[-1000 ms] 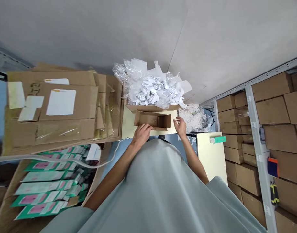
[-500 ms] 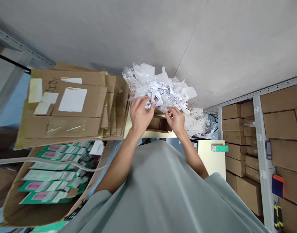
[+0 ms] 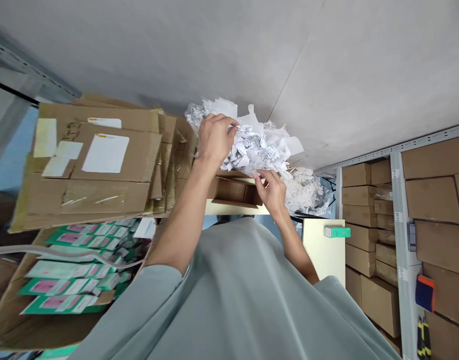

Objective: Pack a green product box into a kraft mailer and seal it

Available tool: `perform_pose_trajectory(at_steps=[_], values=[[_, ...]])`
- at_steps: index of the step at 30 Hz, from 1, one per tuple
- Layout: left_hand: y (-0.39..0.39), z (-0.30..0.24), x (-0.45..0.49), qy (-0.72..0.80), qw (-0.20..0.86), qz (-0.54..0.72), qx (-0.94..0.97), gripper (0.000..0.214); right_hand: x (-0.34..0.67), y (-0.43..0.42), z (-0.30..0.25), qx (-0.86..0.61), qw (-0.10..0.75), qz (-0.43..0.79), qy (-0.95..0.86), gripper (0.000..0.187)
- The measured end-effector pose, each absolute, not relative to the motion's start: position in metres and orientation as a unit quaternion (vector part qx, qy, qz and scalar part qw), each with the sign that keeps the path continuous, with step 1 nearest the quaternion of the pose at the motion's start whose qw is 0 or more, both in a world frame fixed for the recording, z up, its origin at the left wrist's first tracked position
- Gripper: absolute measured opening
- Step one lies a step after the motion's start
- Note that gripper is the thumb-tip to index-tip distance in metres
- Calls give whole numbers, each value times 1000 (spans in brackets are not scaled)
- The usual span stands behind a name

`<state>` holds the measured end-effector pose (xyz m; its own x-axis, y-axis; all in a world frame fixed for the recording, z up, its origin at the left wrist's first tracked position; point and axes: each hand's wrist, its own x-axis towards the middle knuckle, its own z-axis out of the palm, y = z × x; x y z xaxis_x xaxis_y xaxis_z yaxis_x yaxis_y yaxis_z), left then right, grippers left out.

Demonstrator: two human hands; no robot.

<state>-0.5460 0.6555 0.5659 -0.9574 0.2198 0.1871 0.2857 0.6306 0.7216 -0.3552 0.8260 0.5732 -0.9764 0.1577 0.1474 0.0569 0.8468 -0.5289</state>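
now the view has tilted a little since half a second ago, and my left hand [image 3: 214, 137] has climbed from the front edge of the paper heap to its top, while my right hand [image 3: 272, 192] has dropped slightly toward the box mouth. largest first: the stack of flattened cardboard sheets [image 3: 90, 165] on the left, matte brown, with white labels and glossy tape strips. below it, an open carton of green-and-pink packets [image 3: 68, 272], flat and rectangular. at centre, the heap of crumpled white paper in clear crinkly plastic [image 3: 257, 145], jagged and shiny. under it sits the small open cardboard box [image 3: 235, 192], rigid and square-edged, on a pale tabletop. my left hand's fingers curl closed on the crumpled paper; my right hand pinches a bit of plastic film at the heap's lower edge.
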Motion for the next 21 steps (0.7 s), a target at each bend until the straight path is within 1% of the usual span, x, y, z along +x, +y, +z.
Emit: perform_pose_trajectory(at_steps=[4,6,8,11,15,17,19,21], values=[[616,608,-494,-882,108,-436,-140,21,-345,829,588,-48,101,311,-944,39],[595,610,-452,-881,97,-445,-130,22,-338,833,594,-44,111,331,-936,40],[580,592,-409,-879,59,-452,-141,22,-329,838,596,-48,129,335,-932,42],[576,538,-361,-876,4,-449,-175,27,-320,846,593,-61,142,319,-935,46],[602,465,-350,-894,-69,-407,-175,34,-316,848,584,-61,121,310,-941,48],[616,445,-360,-902,-110,-377,-182,33,-319,846,582,-54,112,308,-943,47],[621,438,-370,-903,-135,-359,-192,32,-328,843,583,-42,107,300,-947,46],[617,437,-375,-909,-128,-351,-184,34,-344,839,587,-26,104,285,-953,45]])
